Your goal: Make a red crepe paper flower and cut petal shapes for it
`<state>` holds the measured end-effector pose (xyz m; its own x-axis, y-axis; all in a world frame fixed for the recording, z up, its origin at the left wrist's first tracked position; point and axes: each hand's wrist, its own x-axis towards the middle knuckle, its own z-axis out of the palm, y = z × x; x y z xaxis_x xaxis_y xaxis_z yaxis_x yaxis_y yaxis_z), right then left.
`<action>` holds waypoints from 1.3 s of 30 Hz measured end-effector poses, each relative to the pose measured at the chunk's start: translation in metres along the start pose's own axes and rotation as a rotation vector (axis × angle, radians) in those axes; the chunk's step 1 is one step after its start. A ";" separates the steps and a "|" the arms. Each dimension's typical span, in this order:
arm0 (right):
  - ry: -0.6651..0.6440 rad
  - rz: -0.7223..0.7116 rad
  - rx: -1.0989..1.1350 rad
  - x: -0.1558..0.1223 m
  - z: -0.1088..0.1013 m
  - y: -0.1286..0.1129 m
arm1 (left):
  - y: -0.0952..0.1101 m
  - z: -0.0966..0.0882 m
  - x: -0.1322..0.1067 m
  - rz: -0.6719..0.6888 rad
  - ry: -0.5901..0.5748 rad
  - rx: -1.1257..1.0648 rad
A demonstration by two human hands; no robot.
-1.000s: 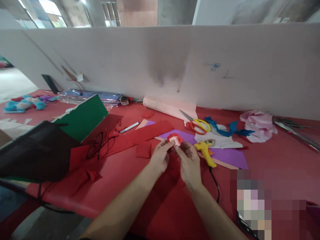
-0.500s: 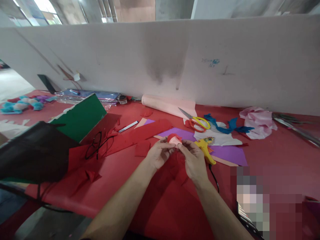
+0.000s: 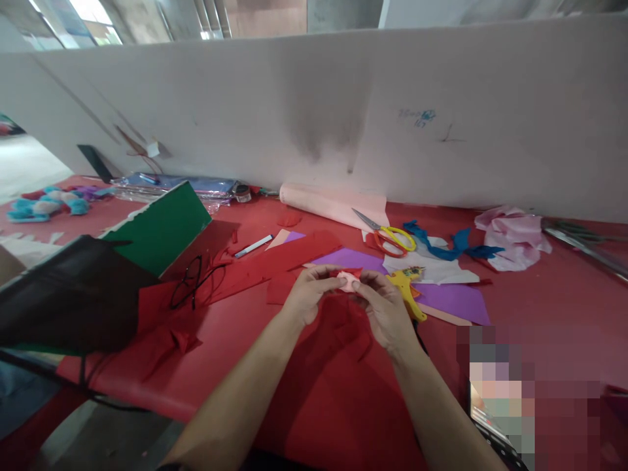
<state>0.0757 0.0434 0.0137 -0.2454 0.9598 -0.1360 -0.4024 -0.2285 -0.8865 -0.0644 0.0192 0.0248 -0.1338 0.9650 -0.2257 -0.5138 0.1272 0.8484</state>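
Note:
My left hand and my right hand meet above the red table, both pinched on a small pink and red paper flower. The flower is mostly hidden between my fingertips. A red paper strip hangs under my hands. A yellow glue gun lies just right of my right hand on purple paper.
Yellow and orange scissors lie beyond the hands beside a pink paper roll. Blue scraps and crumpled pink paper sit at the right. Black glasses, a green board and a dark bag are left. A white wall runs behind.
My hands have closed tighter round the flower and dropped slightly toward the table, so less of it shows. The view has shifted a little.

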 end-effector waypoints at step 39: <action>0.004 -0.244 -0.282 -0.002 0.000 0.004 | -0.008 0.002 -0.003 0.274 -0.059 0.153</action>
<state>0.0746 0.0407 0.0106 -0.1685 0.9813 0.0926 -0.1892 0.0600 -0.9801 -0.0582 0.0161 0.0192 -0.1978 0.9792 0.0461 -0.3315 -0.1111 0.9369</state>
